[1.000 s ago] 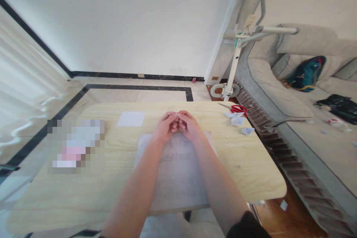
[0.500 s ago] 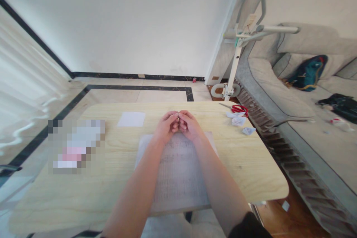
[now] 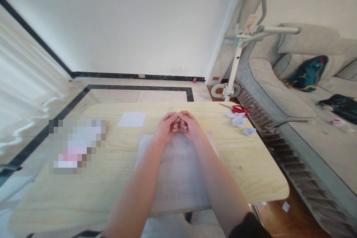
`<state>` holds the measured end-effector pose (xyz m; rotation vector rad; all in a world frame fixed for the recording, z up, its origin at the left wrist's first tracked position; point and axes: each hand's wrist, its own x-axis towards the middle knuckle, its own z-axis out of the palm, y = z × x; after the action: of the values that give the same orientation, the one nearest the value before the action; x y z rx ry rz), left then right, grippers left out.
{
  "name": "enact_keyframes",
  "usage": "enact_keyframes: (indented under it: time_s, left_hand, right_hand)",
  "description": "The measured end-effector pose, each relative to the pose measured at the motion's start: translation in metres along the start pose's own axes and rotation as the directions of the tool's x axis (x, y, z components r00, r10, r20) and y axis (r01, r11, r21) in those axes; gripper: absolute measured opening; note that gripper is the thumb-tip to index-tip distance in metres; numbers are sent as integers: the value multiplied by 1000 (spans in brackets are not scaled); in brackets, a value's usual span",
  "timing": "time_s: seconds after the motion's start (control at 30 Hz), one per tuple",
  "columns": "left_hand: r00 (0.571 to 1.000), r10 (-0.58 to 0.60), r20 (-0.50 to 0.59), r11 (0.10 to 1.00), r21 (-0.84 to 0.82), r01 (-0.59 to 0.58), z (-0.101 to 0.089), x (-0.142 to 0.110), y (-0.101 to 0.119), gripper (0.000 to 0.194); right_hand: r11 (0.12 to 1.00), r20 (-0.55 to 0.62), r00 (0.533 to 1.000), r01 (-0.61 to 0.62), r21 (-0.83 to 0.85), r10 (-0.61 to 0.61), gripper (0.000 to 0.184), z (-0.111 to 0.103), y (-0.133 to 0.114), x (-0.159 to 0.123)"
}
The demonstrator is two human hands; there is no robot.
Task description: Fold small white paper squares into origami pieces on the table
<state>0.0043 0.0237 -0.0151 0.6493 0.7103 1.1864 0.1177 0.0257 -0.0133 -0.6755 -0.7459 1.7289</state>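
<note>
My left hand [image 3: 167, 125] and my right hand [image 3: 189, 124] meet over the far edge of a printed sheet [image 3: 181, 174]. Fingers on both are curled, and the thumbs and fingertips press together around something tiny and pale; its kind is too small to make out. The printed sheet lies flat under my wrists and forearms, which cover part of it. To the left of my hands rests a blank white piece of paper [image 3: 132, 119].
Red-handled scissors [image 3: 239, 110] lie at the table's [image 3: 259, 171] far right corner, beside crumpled paper [image 3: 238, 120] and another paper scrap [image 3: 249, 131]. A blurred-out item [image 3: 83, 137] sits at the left. Beyond the right side stands a grey sofa [image 3: 279, 93].
My hands stay together in the same spot, with at most slight finger motion. The whole view has shifted very slightly; the things on the table lie as before.
</note>
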Motion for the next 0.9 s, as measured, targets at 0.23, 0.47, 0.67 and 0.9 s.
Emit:
enact_keyframes:
  time_s: [0.23,0.47,0.67,0.9]
  left_hand:
    - [1000,2,17,1000,-8,-2,0,1,0,25]
    - [1000,8,2,1000,6,-8,0,1,0,25]
    - [1000,29,-8,1000,0,-29,0,1,-2,25]
    - [998,52,-18,999,12,-52,1,1,-1,25]
  right_hand:
    - [1000,-6,1000,10,5,-10,15,-1,-1,0]
    - [1000,-18,1000,7,7,-7,16,-2,1,1]
    - [1000,-24,1000,17,26,-16,16,-2,1,1]
    - [999,-63,997,40,2,-40,18,2,1,0]
